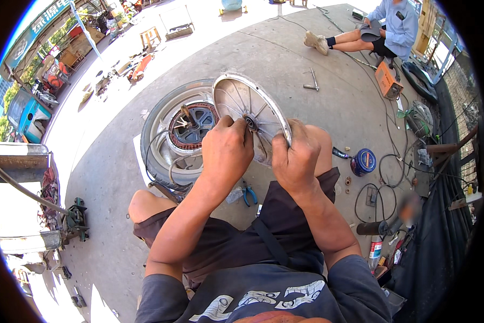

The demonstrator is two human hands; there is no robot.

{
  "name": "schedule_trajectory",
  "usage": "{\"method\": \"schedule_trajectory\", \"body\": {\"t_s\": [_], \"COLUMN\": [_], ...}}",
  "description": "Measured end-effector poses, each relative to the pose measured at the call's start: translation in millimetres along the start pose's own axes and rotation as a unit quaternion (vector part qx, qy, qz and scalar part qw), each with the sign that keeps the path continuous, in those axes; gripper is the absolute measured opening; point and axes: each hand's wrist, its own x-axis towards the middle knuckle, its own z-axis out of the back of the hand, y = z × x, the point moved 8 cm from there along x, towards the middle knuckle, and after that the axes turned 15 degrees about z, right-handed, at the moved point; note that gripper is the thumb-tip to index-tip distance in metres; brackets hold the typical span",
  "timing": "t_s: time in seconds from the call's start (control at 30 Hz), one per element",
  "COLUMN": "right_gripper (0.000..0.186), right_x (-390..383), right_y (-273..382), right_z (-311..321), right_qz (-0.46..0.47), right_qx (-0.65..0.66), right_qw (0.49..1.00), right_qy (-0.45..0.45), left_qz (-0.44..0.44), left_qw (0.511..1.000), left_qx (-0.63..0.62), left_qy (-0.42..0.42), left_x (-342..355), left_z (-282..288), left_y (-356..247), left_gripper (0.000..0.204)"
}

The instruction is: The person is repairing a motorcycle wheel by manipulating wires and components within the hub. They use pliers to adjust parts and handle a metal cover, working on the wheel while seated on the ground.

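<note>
A round, ribbed metal motor cover (236,97) is held tilted on edge in front of me. My right hand (296,159) grips its rim at the right, thumb on the near face. At the cover's centre, the curled fingers of my left hand (228,148) press against the dark ring-shaped bearing (250,123). Whatever lies between those fingers is hidden. Just beyond, a wheel with a tyre (155,116) lies flat on the ground, its hub open. Inside the hub are a copper-coloured ring of windings (183,144) and a cable; the cover partly overlaps the wheel.
Blue-handled pliers (249,196) lie between my legs. To the right stand a dark blue tin (363,162), loose cables and an orange box-shaped machine (388,81). A T-shaped tool (313,81) lies ahead. A person (395,29) sits at the far right.
</note>
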Motion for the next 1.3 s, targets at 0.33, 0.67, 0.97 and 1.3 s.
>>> {"method": "schedule_trajectory", "body": {"t_s": [0.33, 0.67, 0.97, 1.3], "right_gripper": [0.017, 0.016, 0.017, 0.018], "right_x": [-2.8, -3.0, -2.5, -3.3], "right_y": [-0.7, -0.7, 0.9, -0.8], "right_z": [-3.8, -5.2, -6.6, -6.3], "right_qz": [-0.013, -0.009, -0.011, -0.013], "right_qx": [-0.008, -0.004, -0.002, -0.002], "right_qw": [1.000, 1.000, 1.000, 1.000], "right_qy": [0.008, 0.010, 0.019, 0.023], "left_qz": [0.018, 0.019, 0.029, 0.008], "left_qw": [0.999, 0.993, 0.991, 0.991], "left_qx": [0.028, -0.113, -0.129, -0.128], "left_qy": [-0.009, 0.023, 0.029, 0.036], "left_x": [-0.6, 5.7, 7.5, 3.4], "left_z": [0.7, 3.0, -0.3, -1.3], "left_y": [0.1, 8.5, 12.4, 15.5], "left_gripper": [0.008, 0.011, 0.010, 0.012]}}
